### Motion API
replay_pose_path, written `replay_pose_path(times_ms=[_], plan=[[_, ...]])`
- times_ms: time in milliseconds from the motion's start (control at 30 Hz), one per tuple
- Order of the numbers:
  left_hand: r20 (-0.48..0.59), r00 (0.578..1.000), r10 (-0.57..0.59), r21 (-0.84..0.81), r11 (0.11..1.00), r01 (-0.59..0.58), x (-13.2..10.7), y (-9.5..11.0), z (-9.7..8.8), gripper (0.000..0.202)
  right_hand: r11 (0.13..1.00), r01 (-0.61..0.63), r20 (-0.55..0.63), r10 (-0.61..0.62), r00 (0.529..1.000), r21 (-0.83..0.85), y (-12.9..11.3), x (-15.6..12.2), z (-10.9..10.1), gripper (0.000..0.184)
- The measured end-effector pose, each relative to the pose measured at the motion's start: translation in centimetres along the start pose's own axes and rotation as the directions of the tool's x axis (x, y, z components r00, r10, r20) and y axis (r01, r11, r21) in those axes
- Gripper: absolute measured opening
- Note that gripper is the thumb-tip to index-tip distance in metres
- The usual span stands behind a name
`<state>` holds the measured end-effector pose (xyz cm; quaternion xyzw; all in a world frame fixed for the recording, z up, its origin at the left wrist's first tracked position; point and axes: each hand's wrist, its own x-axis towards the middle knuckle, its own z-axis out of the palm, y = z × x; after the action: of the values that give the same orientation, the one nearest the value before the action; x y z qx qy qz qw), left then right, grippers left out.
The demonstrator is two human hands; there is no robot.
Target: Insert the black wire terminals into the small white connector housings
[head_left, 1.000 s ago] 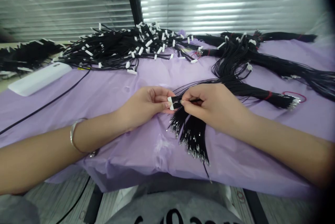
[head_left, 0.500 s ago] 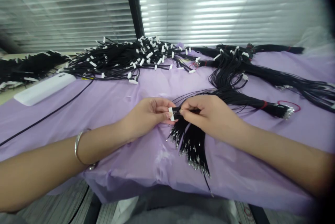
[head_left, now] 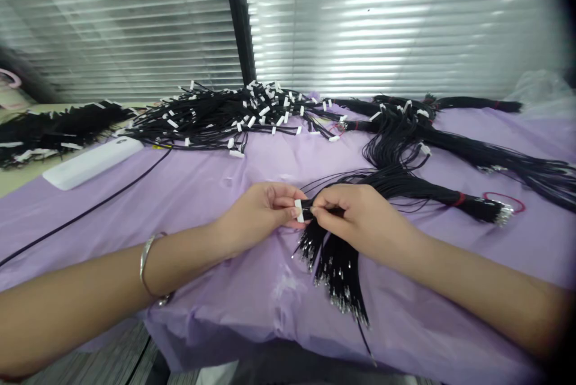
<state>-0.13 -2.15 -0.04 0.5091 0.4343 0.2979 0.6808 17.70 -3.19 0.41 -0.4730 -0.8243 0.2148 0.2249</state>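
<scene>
A table draped in a purple sheet stands before closed window blinds. At centre, the left hand pinches a white connector. The right hand, fingertips pressed together, pinches a black wire against it. A loose wire bundle lies beneath, fanning toward 6 o'clock. Connector-tipped wires heap at 11 o'clock, a white box lies at 10, and tied bundles at 2.

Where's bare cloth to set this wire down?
Bare purple cloth lies between the connector-tipped pile and the left hand, and on leftward to the thin cable. Crowded: the far edge, and black bundles beside the right hand.
</scene>
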Motion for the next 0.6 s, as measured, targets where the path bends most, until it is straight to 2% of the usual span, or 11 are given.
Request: replay_pose_path(times_ms=[333,600], plan=[[0.045,0.999,0.01,-0.002,1.0,-0.01,0.17,-0.24,-0.17,0.018,0.998,0.038,-0.001,-0.038,0.999,0.04,0.23,-0.17,0.13,0.014],[-0.001,1.0,0.017,0.027,0.999,-0.017,-0.16,-0.07,0.11,0.018,0.99,0.069,-0.045,-0.075,0.996,-0.125,-0.61,-0.18,0.43,0.016]])
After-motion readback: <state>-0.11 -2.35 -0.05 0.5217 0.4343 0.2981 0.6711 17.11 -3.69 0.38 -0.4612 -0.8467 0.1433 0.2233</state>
